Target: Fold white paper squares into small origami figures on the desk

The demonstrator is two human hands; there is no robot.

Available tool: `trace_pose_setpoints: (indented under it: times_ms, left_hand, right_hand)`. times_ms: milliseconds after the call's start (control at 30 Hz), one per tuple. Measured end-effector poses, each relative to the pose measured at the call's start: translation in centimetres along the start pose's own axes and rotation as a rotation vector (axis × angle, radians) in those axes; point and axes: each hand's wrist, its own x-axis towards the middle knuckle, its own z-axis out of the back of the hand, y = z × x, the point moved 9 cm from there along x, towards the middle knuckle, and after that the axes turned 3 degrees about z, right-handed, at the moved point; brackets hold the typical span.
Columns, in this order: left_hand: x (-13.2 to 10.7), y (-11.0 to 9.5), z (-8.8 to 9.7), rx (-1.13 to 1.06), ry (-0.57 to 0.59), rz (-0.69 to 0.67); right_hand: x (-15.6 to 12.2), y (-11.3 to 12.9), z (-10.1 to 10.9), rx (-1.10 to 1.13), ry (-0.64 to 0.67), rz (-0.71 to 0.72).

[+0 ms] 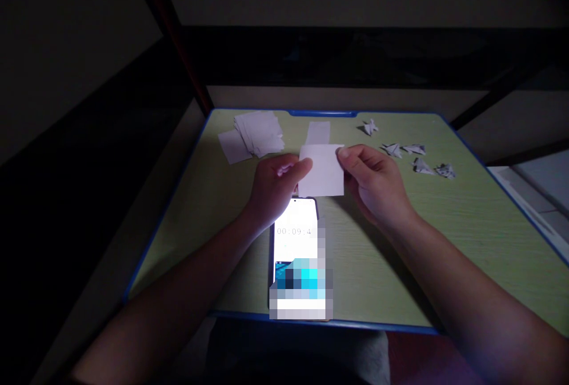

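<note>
A small white square of paper point(322, 172) is held above the table between both hands. My left hand point(275, 186) pinches its left edge with thumb and fingers closed. My right hand point(376, 180) pinches its right edge near the top corner. Below the paper a lit phone point(296, 243) lies flat on the green table point(466, 225), showing a running timer.
A loose stack of white paper squares point(255, 133) lies at the far left, one more sheet point(319, 132) behind the held one. Several small folded paper figures point(413, 154) sit at the far right. The table has a blue rim point(320, 114); the surroundings are dark.
</note>
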Motion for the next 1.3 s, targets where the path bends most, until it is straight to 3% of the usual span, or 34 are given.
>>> trace_pose_setpoints:
  times_ms: [367, 667, 867, 967, 1167, 1300]
  left_hand:
    - [0.0, -0.3, 0.1, 0.029, -0.009, -0.025]
    - [-0.1, -0.2, 0.0, 0.010, -0.002, -0.034]
    - [0.1, -0.6, 0.7, 0.034, -0.070, -0.068]
    - [0.2, -0.2, 0.7, 0.014, -0.067, -0.043]
    - [0.4, 2.3, 0.4, -0.162, -0.034, 0.120]
    - [0.2, 2.2, 0.6, -0.146, -0.056, 0.116]
  right_hand:
    - [-0.5, 2.0, -0.4, -0.350, 0.023, 0.133]
    - [-1.3, 3.0, -0.6, -0.449, -0.002, 0.241]
    - [-1.2, 2.0, -1.3, -0.496, 0.102, 0.180]
    - [-1.3, 2.0, -1.4, -0.539, 0.116, 0.182]
    - [-1.5, 2.2, -1.4, -0.589, 0.097, 0.229]
    - [-1.3, 1.8, -1.4, -0.589, 0.104, 0.199]
